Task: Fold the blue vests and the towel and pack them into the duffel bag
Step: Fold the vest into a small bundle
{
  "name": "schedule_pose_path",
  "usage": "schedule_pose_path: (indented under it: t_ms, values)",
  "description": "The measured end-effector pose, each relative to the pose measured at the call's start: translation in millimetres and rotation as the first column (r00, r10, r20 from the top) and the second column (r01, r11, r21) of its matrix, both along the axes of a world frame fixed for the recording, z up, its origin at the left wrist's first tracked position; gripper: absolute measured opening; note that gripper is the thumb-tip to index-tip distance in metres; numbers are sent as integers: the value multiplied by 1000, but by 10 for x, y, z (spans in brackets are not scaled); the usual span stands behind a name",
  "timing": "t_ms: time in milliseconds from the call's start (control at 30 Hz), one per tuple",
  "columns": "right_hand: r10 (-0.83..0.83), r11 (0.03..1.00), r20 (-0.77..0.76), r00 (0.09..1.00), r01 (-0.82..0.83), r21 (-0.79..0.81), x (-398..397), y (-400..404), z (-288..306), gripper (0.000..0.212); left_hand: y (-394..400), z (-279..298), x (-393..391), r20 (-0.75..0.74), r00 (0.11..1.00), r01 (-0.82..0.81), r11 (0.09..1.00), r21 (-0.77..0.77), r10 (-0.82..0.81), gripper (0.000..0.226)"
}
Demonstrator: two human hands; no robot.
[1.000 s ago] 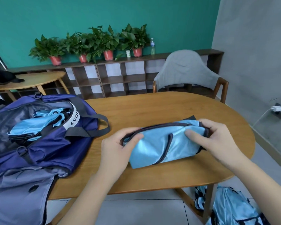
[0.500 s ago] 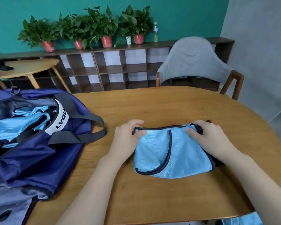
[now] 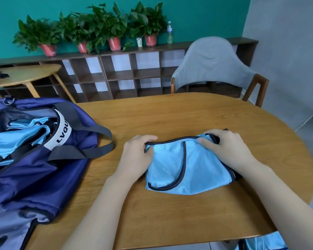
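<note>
Both hands grip the folded blue vest [image 3: 188,166]: left hand [image 3: 135,154] pinches its far-left corner, right hand [image 3: 228,148] curls over the far-right edge. A second ago the bundle was held up off the table [image 3: 170,116]; now it lies flat, fold looks done, so packing probably comes next. Forearms converge from the near edge, wrists low. Duffel bag [image 3: 31,170] sits open to the left, blue vests already inside

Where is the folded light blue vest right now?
The folded light blue vest lies on the wooden table, right of the navy duffel bag, gripped by both hands.
</note>
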State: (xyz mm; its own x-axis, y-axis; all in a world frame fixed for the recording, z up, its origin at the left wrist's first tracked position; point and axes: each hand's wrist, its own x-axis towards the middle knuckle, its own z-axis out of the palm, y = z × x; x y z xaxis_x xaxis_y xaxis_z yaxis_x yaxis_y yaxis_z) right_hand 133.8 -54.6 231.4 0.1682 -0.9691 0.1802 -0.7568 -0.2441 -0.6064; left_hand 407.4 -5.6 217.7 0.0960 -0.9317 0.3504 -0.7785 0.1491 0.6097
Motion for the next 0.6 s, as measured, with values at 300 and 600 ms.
schedule_pose_path:
  t_ms: [300, 600]
  values:
    - [2, 986, -34, 999, -8, -168, 295, 838, 162, 25, 22, -171, 70, 244, 943, 230, 973, 22, -228, 40]
    - [44, 989, -206, 978, -71, -128, 283, 568, -167, 19, 323, -85, 52, 275, 957, 98, 995, -23, -88, 18]
